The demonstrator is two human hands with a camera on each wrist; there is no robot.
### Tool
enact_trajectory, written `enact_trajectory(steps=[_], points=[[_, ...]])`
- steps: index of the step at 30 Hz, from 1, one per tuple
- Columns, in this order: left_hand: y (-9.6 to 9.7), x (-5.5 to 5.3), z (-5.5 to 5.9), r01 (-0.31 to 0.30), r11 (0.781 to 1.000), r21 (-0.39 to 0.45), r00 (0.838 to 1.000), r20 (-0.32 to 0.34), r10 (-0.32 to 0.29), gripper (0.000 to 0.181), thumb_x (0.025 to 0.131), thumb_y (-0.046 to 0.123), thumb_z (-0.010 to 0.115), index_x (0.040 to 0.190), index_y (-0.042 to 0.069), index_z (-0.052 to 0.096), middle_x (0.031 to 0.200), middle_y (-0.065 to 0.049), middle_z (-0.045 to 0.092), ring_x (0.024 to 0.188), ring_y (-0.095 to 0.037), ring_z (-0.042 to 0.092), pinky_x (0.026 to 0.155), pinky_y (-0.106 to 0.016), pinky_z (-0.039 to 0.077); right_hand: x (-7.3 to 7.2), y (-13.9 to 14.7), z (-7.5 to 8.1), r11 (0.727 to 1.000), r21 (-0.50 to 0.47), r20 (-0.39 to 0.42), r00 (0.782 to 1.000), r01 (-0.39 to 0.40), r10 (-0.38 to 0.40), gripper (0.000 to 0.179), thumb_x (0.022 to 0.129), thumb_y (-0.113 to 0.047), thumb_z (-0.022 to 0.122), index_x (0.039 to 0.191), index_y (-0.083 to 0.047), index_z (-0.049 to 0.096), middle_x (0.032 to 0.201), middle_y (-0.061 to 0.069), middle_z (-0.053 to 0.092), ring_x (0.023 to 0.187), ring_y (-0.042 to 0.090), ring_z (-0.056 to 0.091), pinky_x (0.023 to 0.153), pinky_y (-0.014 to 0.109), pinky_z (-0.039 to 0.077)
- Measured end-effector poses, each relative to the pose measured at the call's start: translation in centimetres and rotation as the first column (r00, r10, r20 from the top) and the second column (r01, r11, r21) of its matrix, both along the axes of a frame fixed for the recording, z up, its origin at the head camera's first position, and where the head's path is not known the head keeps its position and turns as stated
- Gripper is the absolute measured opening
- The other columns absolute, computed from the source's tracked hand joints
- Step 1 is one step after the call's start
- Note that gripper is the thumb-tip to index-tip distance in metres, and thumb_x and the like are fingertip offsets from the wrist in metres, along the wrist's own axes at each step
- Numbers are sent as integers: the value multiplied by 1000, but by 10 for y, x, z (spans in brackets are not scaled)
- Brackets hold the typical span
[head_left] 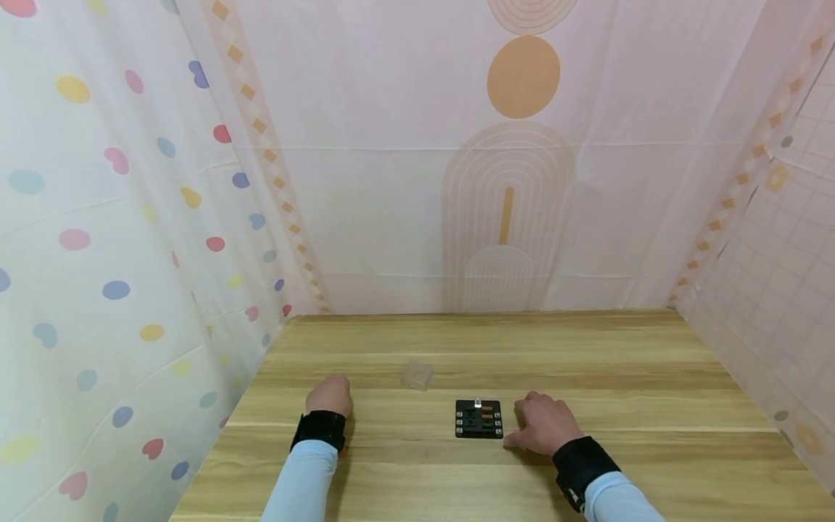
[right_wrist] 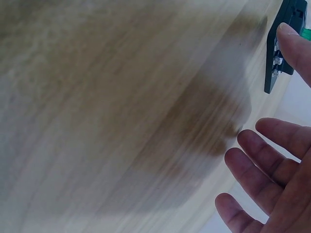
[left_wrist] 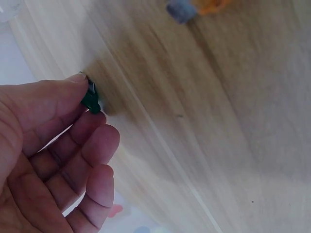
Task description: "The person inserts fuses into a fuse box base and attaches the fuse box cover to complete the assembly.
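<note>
My left hand (head_left: 329, 395) is at the left of the table, pinching a small green blade fuse (left_wrist: 91, 97) between thumb and forefinger, while the other fingers curl loosely below. In the head view the hand hides this fuse. A black fuse block (head_left: 479, 428) lies flat near the middle, with rows of metal terminals and small orange-brown pieces in it. Just right of it is my right hand (head_left: 546, 423), fingers spread and relaxed, holding nothing. Its thumb (right_wrist: 294, 46) is at the block's edge; whether they touch I cannot tell. A green piece (right_wrist: 306, 34) shows on the block.
Behind the block lies a clear plastic cover (head_left: 417, 375). A blurred orange and grey object (left_wrist: 197, 8) is on the table at the top of the left wrist view. Patterned curtains (head_left: 365, 217) hang behind the wooden table (head_left: 587, 348) and along both sides.
</note>
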State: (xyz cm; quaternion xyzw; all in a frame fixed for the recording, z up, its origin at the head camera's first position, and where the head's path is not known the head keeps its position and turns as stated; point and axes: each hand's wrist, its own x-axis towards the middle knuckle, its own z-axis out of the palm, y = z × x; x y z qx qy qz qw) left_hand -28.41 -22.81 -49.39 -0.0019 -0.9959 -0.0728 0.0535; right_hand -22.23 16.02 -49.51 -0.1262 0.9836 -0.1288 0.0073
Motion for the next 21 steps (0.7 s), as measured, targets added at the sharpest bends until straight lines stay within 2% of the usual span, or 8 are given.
enact_trajectory(steps=[11, 21], points=[[0, -3, 1, -12, 1000, 3, 1000, 19, 11, 14, 87, -4, 60, 81, 3, 70, 81, -14, 67, 70, -29, 65, 60, -48, 54, 1, 0, 1, 1000, -12, -3, 1000, -4, 4, 60, 68, -45, 87, 108, -2, 72, 99, 11, 64, 92, 31, 61, 79, 53, 49], [1, -3, 4, -10, 1000, 12, 999, 38, 10, 15, 86, -4, 62, 79, 5, 71, 79, -11, 68, 69, -26, 64, 60, -46, 53, 1, 1, 3, 1000, -11, -11, 1000, -8, 8, 60, 68, -45, 87, 108, -2, 72, 99, 11, 64, 92, 31, 61, 78, 53, 49]])
